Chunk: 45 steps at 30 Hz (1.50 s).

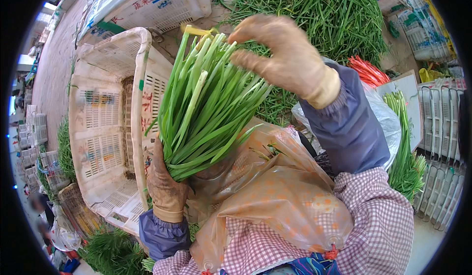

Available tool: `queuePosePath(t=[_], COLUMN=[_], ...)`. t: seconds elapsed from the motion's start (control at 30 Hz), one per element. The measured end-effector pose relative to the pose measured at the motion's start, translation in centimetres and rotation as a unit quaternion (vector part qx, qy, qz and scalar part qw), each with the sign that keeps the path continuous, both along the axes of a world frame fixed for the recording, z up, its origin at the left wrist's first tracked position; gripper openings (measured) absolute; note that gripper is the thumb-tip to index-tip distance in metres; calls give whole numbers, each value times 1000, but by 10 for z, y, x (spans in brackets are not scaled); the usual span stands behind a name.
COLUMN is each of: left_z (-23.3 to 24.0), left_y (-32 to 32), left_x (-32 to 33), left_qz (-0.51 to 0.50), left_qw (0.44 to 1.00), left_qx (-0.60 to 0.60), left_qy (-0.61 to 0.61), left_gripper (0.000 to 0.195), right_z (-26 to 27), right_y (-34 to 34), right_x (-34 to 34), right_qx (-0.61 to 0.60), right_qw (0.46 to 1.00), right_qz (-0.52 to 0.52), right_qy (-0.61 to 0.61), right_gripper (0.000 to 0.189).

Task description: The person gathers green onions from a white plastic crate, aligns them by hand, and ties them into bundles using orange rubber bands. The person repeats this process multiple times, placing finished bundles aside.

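Observation:
My left hand [167, 188], in a soiled tan glove, grips a thick bunch of garlic chives [206, 116] around its lower part. The cut pale stalk ends fan out at the top. One paler, thicker stalk [193, 105] stands out on the face of the bunch. At the upper end lies a yellowed leaf [201, 31]. My right hand [284, 52], gloved too and blurred by motion, is beside the stalk tips with thumb and fingers apart. I see nothing held in it. A translucent plastic apron [273, 197] covers my lap beneath the bunch.
A white plastic crate [105, 127] lies on its side at left. Loose greens [317, 13] are heaped on the floor ahead. Red ties [367, 72], a bundle of chives [402, 153] and stacked crates [440, 124] are at right. More greens [112, 251] lie at lower left.

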State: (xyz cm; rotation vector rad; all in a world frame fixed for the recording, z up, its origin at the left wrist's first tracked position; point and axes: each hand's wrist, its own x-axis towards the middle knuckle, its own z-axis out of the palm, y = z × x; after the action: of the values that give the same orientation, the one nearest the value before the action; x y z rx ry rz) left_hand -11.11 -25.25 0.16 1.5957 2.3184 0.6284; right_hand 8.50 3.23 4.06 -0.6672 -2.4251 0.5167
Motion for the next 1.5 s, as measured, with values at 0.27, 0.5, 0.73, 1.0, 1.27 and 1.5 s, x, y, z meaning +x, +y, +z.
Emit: queuePosePath(t=[0.27, 0.5, 0.73, 1.0, 1.27, 1.5], left_z=[7, 0, 0, 1, -8, 4], left_y=[6, 0, 0, -1, -4, -2], left_x=[2, 1, 3, 3, 1, 7], left_qz=[-27, -14, -18, -24, -17, -19], left_qw=[996, 998, 996, 993, 992, 989], left_qx=[40, 24, 45, 54, 69, 48], left_qy=[82, 57, 79, 104, 109, 136], left_gripper=[85, 86, 86, 92, 91, 87], right_z=[-34, -50, -16, -39, 0, -5], right_y=[11, 37, -24, -52, -16, -71], right_x=[-35, -7, 19, -5, 43, -6], right_qx=[-132, -17, -287, -234, -283, -579], right_qw=[989, 974, 914, 955, 921, 788], right_qz=[71, -180, -97, -97, -115, 12], right_qy=[-1, 136, 271, 153, 240, 210], right_gripper=[23, 21, 16, 6, 31, 12])
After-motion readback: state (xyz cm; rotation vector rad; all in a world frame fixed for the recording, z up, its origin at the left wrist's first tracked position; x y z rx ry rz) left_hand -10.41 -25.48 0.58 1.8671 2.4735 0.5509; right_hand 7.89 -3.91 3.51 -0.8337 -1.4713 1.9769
